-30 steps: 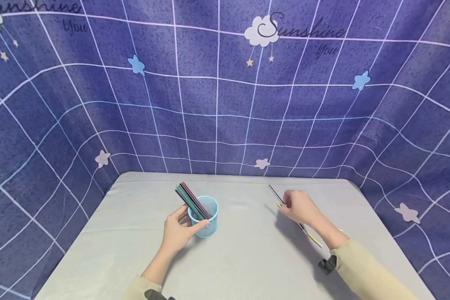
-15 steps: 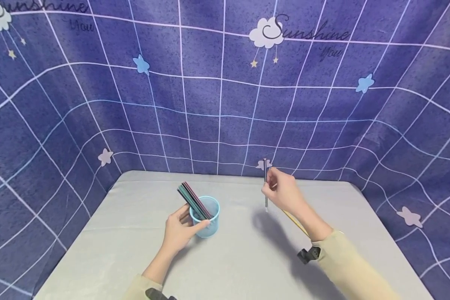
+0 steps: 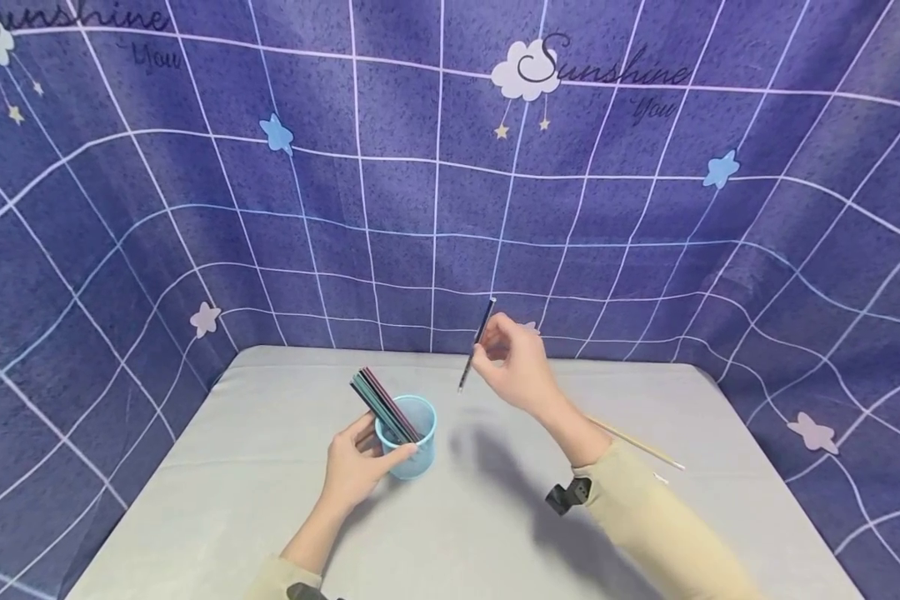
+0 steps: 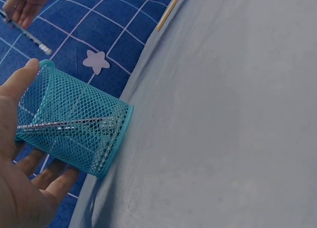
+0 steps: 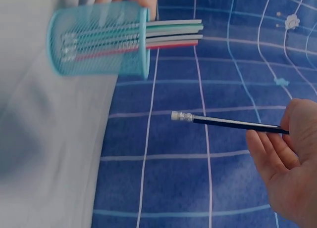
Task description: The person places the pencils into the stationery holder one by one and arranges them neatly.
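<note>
My left hand (image 3: 356, 468) grips a light blue mesh pencil cup (image 3: 418, 462) on the table, with the thumb at its rim. Several pencils (image 3: 375, 400), green, dark and red, lean leftward out of the cup. Between thumb and fingers, my right hand (image 3: 521, 368) pinches a dark blue pencil (image 3: 467, 372) in the air, to the right of the cup and above it. That pencil is tilted, and its white eraser (image 5: 176, 115) is at the lower end, apart from the cup in the right wrist view.
A yellow pencil (image 3: 637, 443) lies on the grey-white tablecloth (image 3: 450, 533) beyond the right forearm, partly hidden by it. Close by is a small white piece (image 3: 661, 477). Blue gridded fabric (image 3: 390, 250) surrounds the table at the back and sides.
My right hand has lifted the dark blue pencil off the table at right and carried it left towards the cup, turning it steeper. The left hand and cup have stayed in place.
</note>
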The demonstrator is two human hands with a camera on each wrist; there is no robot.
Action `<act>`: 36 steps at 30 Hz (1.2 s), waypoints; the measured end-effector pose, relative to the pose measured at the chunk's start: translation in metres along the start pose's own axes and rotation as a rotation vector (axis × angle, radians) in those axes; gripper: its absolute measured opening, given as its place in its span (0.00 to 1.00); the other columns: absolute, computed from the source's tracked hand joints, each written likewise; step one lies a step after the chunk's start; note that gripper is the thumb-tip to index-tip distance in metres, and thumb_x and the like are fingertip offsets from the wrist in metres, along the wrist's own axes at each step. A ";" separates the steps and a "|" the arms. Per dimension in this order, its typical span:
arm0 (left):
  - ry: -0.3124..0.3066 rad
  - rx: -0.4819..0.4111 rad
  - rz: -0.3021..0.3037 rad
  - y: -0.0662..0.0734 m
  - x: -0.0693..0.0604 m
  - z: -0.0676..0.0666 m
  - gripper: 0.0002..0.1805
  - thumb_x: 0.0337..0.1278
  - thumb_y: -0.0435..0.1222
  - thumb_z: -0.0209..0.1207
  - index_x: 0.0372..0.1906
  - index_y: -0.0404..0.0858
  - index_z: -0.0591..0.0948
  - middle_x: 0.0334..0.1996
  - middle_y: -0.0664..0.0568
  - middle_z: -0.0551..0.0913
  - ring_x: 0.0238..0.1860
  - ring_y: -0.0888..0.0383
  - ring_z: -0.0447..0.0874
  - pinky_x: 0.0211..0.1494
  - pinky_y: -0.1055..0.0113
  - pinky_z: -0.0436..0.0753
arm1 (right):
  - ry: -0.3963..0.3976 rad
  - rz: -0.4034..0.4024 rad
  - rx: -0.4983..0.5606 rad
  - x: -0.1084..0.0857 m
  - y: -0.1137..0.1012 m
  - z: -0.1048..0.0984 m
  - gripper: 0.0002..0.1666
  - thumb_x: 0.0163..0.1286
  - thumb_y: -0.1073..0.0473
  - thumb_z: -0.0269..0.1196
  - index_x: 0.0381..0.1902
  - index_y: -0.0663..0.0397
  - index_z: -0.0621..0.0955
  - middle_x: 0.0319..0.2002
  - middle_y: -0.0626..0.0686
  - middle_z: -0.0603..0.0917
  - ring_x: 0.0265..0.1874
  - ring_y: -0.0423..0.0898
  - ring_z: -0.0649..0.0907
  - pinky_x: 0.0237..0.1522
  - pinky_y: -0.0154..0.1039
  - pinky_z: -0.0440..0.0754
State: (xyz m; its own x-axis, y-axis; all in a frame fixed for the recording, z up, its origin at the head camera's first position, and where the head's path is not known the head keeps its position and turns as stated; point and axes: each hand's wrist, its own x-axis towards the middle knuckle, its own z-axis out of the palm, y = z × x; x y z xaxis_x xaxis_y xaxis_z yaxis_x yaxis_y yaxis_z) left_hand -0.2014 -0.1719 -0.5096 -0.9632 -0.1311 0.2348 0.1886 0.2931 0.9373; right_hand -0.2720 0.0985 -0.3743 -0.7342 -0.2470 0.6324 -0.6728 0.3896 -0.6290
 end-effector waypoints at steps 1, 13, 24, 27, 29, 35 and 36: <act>-0.002 0.000 -0.005 0.000 -0.001 0.000 0.43 0.43 0.41 0.85 0.68 0.39 0.82 0.61 0.38 0.87 0.61 0.38 0.89 0.63 0.52 0.90 | -0.010 -0.002 0.024 0.000 -0.002 0.003 0.04 0.65 0.69 0.64 0.36 0.59 0.78 0.33 0.55 0.88 0.34 0.45 0.90 0.40 0.34 0.95; -0.004 -0.016 0.007 0.000 0.000 0.000 0.43 0.43 0.41 0.86 0.68 0.39 0.82 0.61 0.38 0.88 0.60 0.39 0.90 0.63 0.52 0.91 | -0.158 -0.014 0.123 -0.004 -0.011 0.041 0.04 0.69 0.70 0.64 0.40 0.60 0.79 0.37 0.55 0.89 0.39 0.48 0.91 0.44 0.30 0.94; -0.004 -0.030 -0.001 -0.004 0.001 -0.001 0.43 0.42 0.40 0.86 0.68 0.39 0.82 0.60 0.39 0.89 0.59 0.39 0.90 0.61 0.55 0.92 | -0.292 -0.054 -0.046 -0.007 0.003 0.070 0.04 0.69 0.67 0.66 0.38 0.58 0.80 0.34 0.53 0.90 0.37 0.46 0.92 0.40 0.26 0.92; -0.007 -0.029 -0.003 -0.002 0.001 -0.002 0.43 0.43 0.40 0.86 0.68 0.39 0.82 0.60 0.39 0.88 0.60 0.39 0.90 0.62 0.54 0.92 | -0.321 -0.071 -0.093 -0.009 0.004 0.076 0.04 0.69 0.67 0.66 0.38 0.58 0.81 0.34 0.52 0.91 0.35 0.45 0.91 0.39 0.25 0.91; -0.011 -0.028 -0.002 -0.001 0.001 -0.003 0.43 0.43 0.41 0.85 0.69 0.40 0.82 0.60 0.39 0.88 0.60 0.39 0.90 0.62 0.53 0.91 | -0.340 -0.071 -0.129 -0.010 0.004 0.080 0.04 0.68 0.67 0.67 0.37 0.57 0.81 0.34 0.52 0.91 0.34 0.44 0.91 0.38 0.23 0.90; -0.022 -0.022 0.008 0.000 0.001 -0.003 0.43 0.45 0.41 0.85 0.70 0.41 0.81 0.61 0.40 0.88 0.61 0.40 0.89 0.64 0.52 0.91 | -0.379 -0.105 -0.251 -0.011 -0.001 0.089 0.07 0.68 0.65 0.70 0.36 0.54 0.80 0.34 0.51 0.90 0.33 0.42 0.89 0.36 0.24 0.88; -0.021 -0.022 0.009 -0.001 0.001 -0.003 0.43 0.45 0.41 0.85 0.70 0.41 0.81 0.61 0.40 0.88 0.61 0.39 0.89 0.64 0.51 0.91 | -0.381 -0.121 -0.270 -0.010 -0.002 0.090 0.07 0.69 0.65 0.70 0.35 0.54 0.80 0.34 0.51 0.90 0.33 0.42 0.89 0.36 0.25 0.89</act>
State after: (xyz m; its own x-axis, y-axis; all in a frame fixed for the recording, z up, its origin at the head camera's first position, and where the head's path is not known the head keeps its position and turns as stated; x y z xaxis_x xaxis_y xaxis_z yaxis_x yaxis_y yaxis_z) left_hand -0.2018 -0.1750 -0.5093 -0.9652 -0.1090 0.2376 0.2008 0.2730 0.9408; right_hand -0.2710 0.0202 -0.4201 -0.6668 -0.5929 0.4515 -0.7451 0.5416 -0.3891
